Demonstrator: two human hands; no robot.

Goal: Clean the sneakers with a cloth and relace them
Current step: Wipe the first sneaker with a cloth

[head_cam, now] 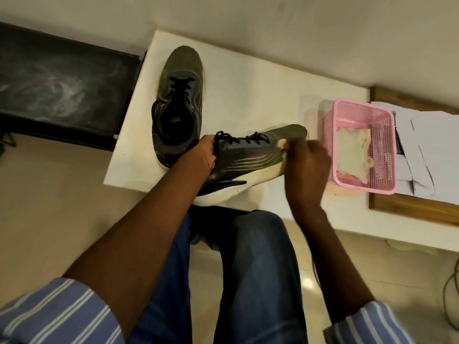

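The left hand grips the near sneaker at its collar, fingers curled into the opening beside the loose ends of the black laces. That sneaker lies tilted on its side at the front edge of the white table, toe pointing right, its white sole turned toward the person and hanging a little past the table edge above the knees.

The right hand is curled at the toe end of the same sneaker, pinching a small pale cloth against the upper near the toe (only a scrap of it shows past the fingers, and the hand is motion-blurred).

The second sneaker stands upright on the table behind the first, toe pointing away, laced in black, its heel just beside the left hand.

To the right, near the toe of the held sneaker, a pink basket sits on the table with another pale cloth lying inside. Just beyond it, white papers rest on a wooden board.

At the left, a dark bench stands beside the table. Below are blue jeans and striped sleeves.
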